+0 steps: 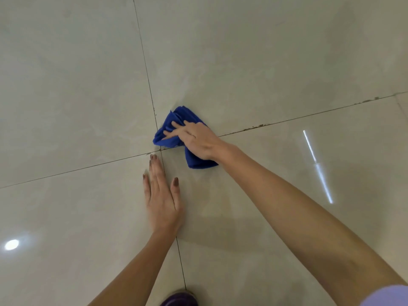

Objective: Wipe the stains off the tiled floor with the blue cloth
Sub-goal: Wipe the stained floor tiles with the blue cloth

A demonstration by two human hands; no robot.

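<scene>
Wiping looks under way rather than finished. The blue cloth (pixel 176 133) lies bunched on the tiled floor (pixel 265 51) right where four tiles meet, partly over the crossing of the grout lines (pixel 145 67). The right hand (pixel 198 140) presses down on top of it, fingers spread flat over the folds, pinning the cloth rather than gripping it in a fist. The left hand (pixel 162 195) is released and empty, palm flat on the floor just beside the cloth, seemingly taking the person's weight. Dark specks (pixel 254 128) show along the grout to the right of the cloth, so that stretch seems left to do. The tile faces nearby look glossy with no clear marks, though glare hides some of them.
</scene>
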